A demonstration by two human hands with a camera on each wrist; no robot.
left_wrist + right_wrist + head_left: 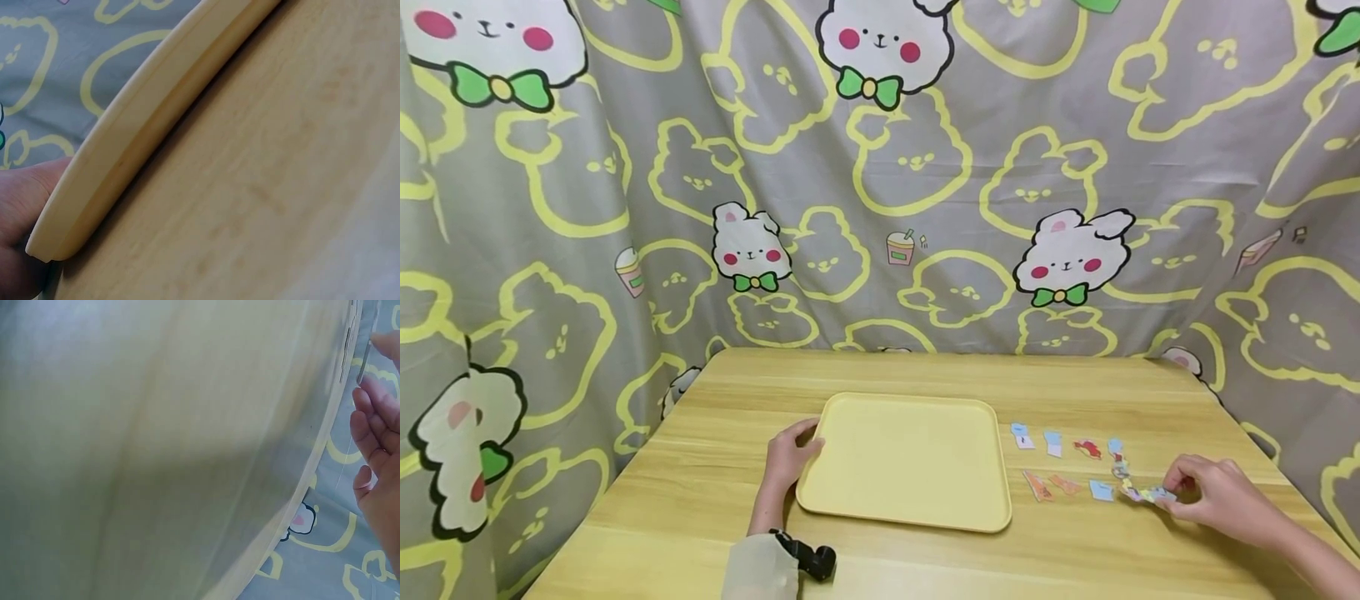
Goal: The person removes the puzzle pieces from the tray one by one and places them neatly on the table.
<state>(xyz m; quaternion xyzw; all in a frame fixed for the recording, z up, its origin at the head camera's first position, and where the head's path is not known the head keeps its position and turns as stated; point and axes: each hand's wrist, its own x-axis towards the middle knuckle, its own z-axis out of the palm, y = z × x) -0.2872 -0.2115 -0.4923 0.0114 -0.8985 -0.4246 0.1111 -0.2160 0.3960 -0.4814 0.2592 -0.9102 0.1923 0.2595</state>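
Observation:
At the left edge of the yellow tray (904,467), my left hand (788,458) grips the rim; in the left wrist view part of that hand (24,219) shows behind the tray's edge (140,119). My right hand (1221,497) pinches a small flat printed puzzle piece (1159,493) low over the table, at the end of a row of colourful pieces (1120,472). In the right wrist view, the thin piece (365,361) stands edge-on between thumb and fingertips, its printed face hidden.
Between tray and right hand lie several flat pieces: blue-and-white ones (1022,435), a red one (1087,449), orange ones (1037,485) and a blue one (1102,490). The wooden table (685,492) meets a patterned grey curtain (820,317) at back and sides.

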